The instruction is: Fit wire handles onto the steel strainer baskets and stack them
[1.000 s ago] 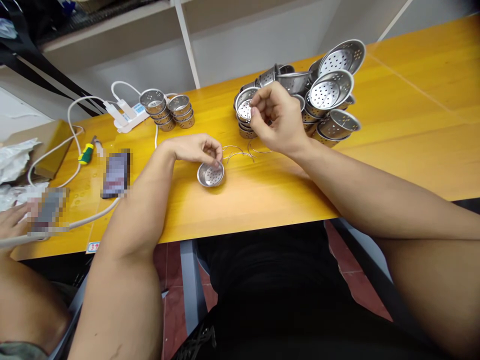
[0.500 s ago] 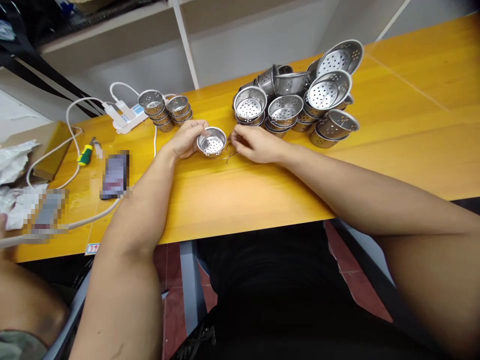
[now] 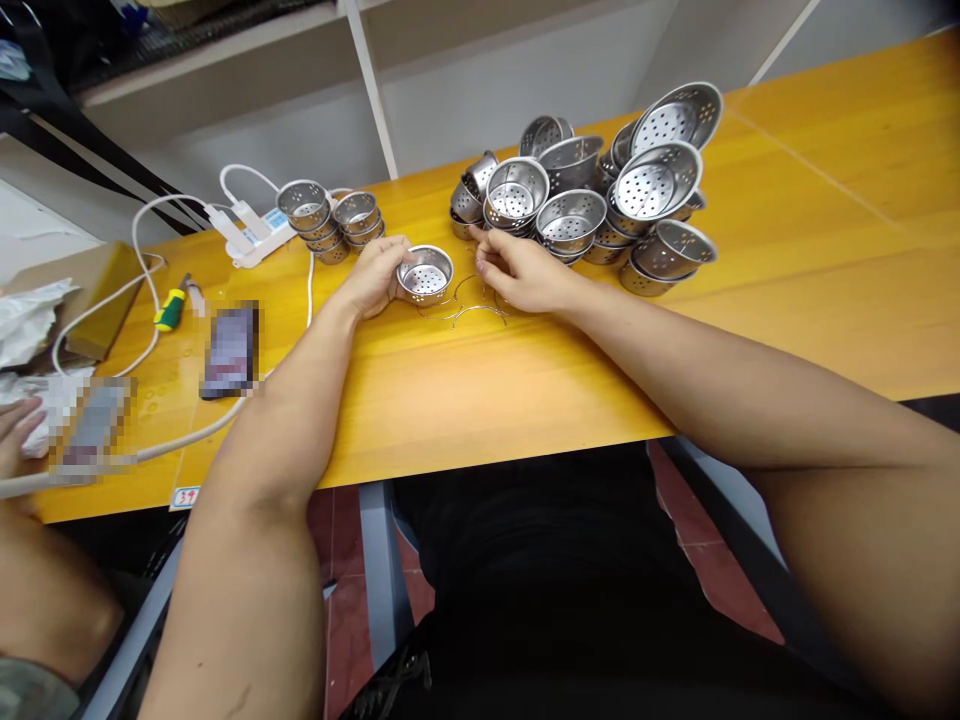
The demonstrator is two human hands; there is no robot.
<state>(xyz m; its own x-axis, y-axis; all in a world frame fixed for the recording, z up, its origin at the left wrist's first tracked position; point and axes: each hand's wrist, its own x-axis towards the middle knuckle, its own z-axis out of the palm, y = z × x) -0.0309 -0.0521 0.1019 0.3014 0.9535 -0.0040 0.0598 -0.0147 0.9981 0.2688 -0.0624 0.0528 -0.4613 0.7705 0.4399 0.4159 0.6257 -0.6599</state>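
My left hand [image 3: 375,275] grips the rim of a small perforated metal cup [image 3: 425,277], its thumb over the edge. To the right of that cup, my right hand [image 3: 517,268] has its fingers apart beside the pile, with no object visible in it. Several thin curved wires [image 3: 480,309] lie on the table between and below my hands. Just behind my right hand stands a perforated cup [image 3: 517,190] on top of others, and a wider cup [image 3: 571,220] is right of it.
More cups [image 3: 660,180] are heaped at the right back. Two short cup stacks [image 3: 306,207] stand at the left beside a white power strip [image 3: 259,236]. A phone [image 3: 229,350], a screwdriver [image 3: 171,309] and white cables lie left. Another person's hand [image 3: 15,435] shows at the far left.
Cups at the left of the pile have shifted and tipped apart. My right hand has opened and moved slightly up and right, exposing more wires. The held cup has risen slightly.
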